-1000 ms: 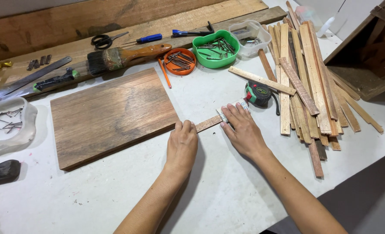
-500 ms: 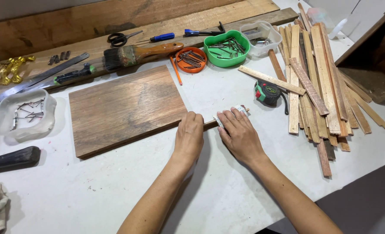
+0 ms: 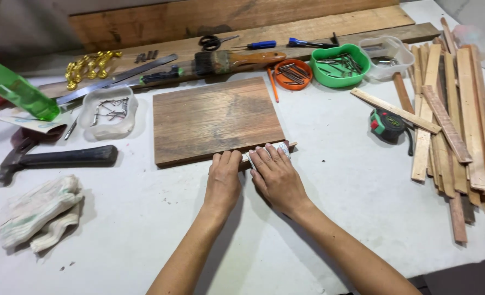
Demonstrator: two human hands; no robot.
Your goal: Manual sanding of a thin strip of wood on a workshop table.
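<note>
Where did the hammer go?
In the head view, the hammer lies on the table's left side, just above the white gloves and below the clear dish of nails.

Brown streaky-grained board (image 3: 215,120) on a white tabletop (image 3: 335,207); green bowl (image 3: 340,65), orange dish (image 3: 291,74), gold ornaments (image 3: 89,65), green-and-black tape measure (image 3: 387,124), pale wooden slats (image 3: 460,109).

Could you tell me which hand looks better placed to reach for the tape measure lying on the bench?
Right, probably. The right hand rests at the board's near edge, on the side nearer the tape measure; the left hand would have to cross over it.
</note>
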